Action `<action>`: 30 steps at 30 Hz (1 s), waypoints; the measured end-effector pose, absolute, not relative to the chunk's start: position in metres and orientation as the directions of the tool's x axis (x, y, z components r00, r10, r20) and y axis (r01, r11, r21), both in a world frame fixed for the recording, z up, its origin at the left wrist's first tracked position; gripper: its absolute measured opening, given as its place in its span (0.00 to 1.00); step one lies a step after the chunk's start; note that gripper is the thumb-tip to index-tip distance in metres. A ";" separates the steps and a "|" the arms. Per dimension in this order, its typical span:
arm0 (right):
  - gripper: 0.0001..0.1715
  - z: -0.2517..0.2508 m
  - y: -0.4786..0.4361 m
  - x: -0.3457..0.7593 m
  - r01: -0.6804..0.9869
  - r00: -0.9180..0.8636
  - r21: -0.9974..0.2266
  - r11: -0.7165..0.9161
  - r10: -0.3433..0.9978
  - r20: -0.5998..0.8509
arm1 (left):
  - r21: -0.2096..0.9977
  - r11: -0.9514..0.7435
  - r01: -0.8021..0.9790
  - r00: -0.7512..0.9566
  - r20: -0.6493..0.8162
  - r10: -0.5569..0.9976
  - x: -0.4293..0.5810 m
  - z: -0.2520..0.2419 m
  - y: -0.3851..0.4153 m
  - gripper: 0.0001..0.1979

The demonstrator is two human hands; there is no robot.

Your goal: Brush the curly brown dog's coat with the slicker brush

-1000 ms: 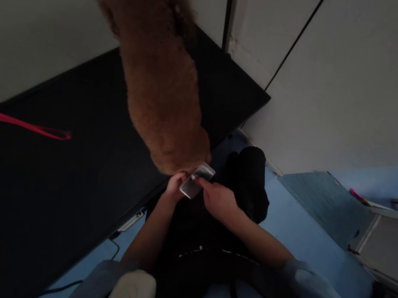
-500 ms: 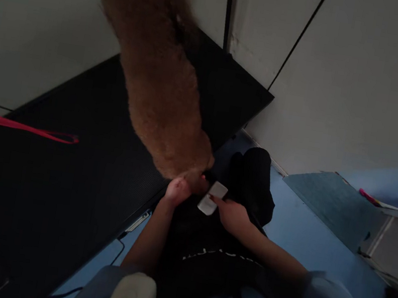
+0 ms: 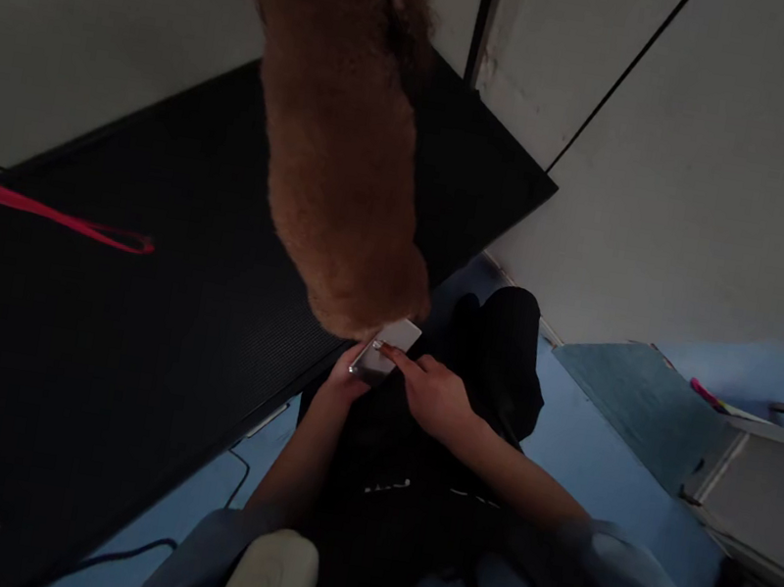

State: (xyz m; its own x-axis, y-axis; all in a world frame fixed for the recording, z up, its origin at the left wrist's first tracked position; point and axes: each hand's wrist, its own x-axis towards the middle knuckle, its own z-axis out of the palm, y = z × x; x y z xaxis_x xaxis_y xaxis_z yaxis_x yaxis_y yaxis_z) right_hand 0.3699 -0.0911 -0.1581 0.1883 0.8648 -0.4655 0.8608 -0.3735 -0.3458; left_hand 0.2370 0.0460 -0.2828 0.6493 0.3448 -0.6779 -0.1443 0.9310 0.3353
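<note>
Head-camera view, as it reaches me at a distance. A brown-furred dog extends from the top edge down to the near side of the black, ribbed surface. The right hand holds a flat rectangular tool, with the index finger extended onto its pale, shiny back; I take it for a slicker brush, though its underside is hidden from me. The tool lies tilted at the near end of the dog, its upper edge against or just beside the fur. The left hand is beneath this end, partly covered by the tool; I cannot tell whether its fingers are closed on anything. To the left, a red strap ends in a narrow loop above or on the surface. To the right, I note a teal panel beside the blue floor.
</note>
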 end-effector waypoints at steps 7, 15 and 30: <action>0.33 -0.150 -0.087 0.375 0.855 0.246 -0.293 -0.428 0.832 -0.497 | 0.352 0.919 -0.176 0.627 -0.680 0.381 0.247 -0.289 0.041 0.08; 0.33 -0.154 -0.109 0.370 0.860 0.282 -0.196 -0.472 0.758 -0.587 | 0.330 0.926 -0.182 0.668 -0.650 0.363 0.258 -0.292 0.041 0.12; 0.29 -0.136 -0.092 0.376 0.918 0.219 -0.211 -0.336 0.872 -0.438 | 0.308 0.943 -0.123 0.717 -0.629 0.300 0.246 -0.269 0.049 0.07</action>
State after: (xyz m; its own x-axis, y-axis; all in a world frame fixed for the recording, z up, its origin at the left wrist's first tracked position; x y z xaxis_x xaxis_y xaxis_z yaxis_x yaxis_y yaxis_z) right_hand 0.3763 -0.0915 -0.1362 0.2188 0.8717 -0.4384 0.9178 -0.3364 -0.2108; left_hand 0.2459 0.0494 -0.2687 0.7169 0.2997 -0.6295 -0.1235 0.9432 0.3084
